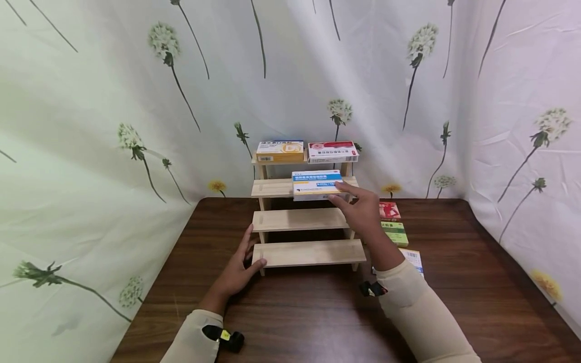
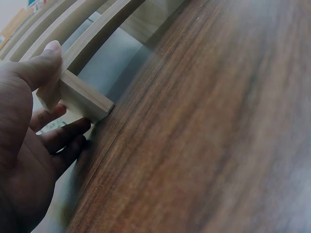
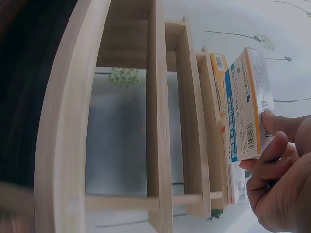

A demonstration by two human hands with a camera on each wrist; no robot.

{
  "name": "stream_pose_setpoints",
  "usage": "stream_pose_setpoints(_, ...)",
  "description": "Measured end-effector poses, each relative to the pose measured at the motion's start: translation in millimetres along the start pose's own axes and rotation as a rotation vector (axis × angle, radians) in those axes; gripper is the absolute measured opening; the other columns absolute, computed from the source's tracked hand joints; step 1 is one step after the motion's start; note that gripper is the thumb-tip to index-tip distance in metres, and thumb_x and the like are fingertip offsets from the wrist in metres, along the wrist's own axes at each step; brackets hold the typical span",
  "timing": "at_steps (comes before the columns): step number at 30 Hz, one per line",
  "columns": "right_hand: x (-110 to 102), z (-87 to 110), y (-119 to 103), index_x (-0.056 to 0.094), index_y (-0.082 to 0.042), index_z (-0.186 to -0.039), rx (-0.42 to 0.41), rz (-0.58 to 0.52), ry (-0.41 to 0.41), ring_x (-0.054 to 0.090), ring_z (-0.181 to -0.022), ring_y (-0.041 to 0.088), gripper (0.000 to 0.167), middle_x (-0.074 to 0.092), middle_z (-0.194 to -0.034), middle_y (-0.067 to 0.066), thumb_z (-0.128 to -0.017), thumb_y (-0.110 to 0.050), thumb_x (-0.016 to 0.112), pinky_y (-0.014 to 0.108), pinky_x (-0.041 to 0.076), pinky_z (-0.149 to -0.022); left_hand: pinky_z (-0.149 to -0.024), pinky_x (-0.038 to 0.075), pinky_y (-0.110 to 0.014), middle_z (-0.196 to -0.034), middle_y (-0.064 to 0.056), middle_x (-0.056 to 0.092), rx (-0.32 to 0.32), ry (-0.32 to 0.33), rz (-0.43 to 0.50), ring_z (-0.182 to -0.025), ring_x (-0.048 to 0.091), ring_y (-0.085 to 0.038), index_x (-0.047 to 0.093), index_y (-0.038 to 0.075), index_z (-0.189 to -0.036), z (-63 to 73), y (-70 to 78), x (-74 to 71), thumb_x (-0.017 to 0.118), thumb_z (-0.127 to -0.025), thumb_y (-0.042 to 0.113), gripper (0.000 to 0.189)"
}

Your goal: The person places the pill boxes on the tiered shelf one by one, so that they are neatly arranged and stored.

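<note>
A four-step wooden display stand [image 1: 297, 220] stands on the brown table. My right hand [image 1: 360, 209] pinches the right end of a white, blue and yellow medicine box [image 1: 316, 184] between thumb and fingers. In the head view that box overlaps the second step from the top; in the right wrist view the box [image 3: 243, 104] is tilted, and whether it touches the step cannot be told. My left hand [image 1: 238, 267] grips the left end of the lowest step, thumb on its top, fingers around the side, as the left hand [image 2: 34, 116] shows in its wrist view.
An orange-and-white medicine box [image 1: 280, 151] and a red-and-white one [image 1: 333, 152] sit on the top step. Right of the stand, a red box [image 1: 390, 210], a green box [image 1: 395, 233] and a white-and-blue box [image 1: 413, 261] lie on the table [image 1: 308, 322]. A flower-patterned curtain [image 1: 290, 91] hangs behind.
</note>
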State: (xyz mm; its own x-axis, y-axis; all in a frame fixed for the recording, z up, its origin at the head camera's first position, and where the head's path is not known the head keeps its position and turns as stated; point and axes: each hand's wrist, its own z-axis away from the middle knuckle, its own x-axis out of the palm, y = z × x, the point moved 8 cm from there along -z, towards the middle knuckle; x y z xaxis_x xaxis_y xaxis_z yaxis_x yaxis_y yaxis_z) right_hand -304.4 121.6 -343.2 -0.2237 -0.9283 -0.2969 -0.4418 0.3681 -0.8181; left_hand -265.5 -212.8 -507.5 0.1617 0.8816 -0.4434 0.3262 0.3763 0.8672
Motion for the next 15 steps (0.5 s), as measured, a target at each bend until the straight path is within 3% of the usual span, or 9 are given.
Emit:
stream_pose_setpoints(3, 11.4, -1.5, 0.4, 0.079, -0.010, -0.134, 0.031, -0.044, -0.015, 0.059, -0.063, 0.001, 0.037, 0.072, -0.145, 0.018, -0.098, -0.016, 0.085, 0.022, 0.046, -0.056, -0.117, 0.045, -0.062, -0.172, -0.028, 0.040, -0.003, 0.003, -0.002, -0.154, 0.049, -0.050, -0.002, 0.034, -0.178, 0.3, -0.1, -0.7, 0.074, -0.107, 0.021, 0.104)
stream_pose_setpoints(6, 23.0, -2.5, 1.9, 0.079, -0.011, -0.134, 0.045, -0.065, -0.030, 0.063, -0.068, 0.000, 0.038, 0.073, -0.144, 0.016, -0.097, -0.017, 0.086, 0.023, 0.046, -0.057, -0.119, 0.043, -0.063, -0.173, -0.027, 0.039, -0.011, 0.005, -0.003, -0.155, 0.047, -0.049, -0.002, 0.035, -0.177, 0.4, -1.2, -0.7, 0.074, -0.107, 0.022, 0.104)
stream_pose_setpoints(10, 34.9, -3.5, 1.4, 0.080, -0.012, -0.133, 0.018, -0.039, -0.027, 0.041, -0.051, 0.007, 0.039, 0.077, -0.137, 0.016, -0.096, -0.020, 0.087, 0.026, 0.037, -0.051, -0.120, 0.041, -0.065, -0.175, -0.025, 0.037, -0.016, 0.000, 0.009, -0.157, 0.046, -0.047, -0.001, 0.037, -0.177, 0.5, -1.5, 0.7, 0.074, -0.107, 0.023, 0.104)
stream_pose_setpoints(15, 48.7, -5.1, -0.4, 0.081, -0.011, -0.132, -0.017, -0.034, -0.021, 0.032, -0.043, 0.006, 0.038, 0.074, -0.141, 0.018, -0.095, -0.020, 0.088, 0.026, 0.037, -0.051, -0.120, 0.041, -0.065, -0.175, -0.025, 0.036, -0.018, 0.000, 0.014, -0.157, 0.046, -0.048, -0.001, 0.042, -0.176, 0.7, -0.8, 1.2, 0.074, -0.107, 0.023, 0.103)
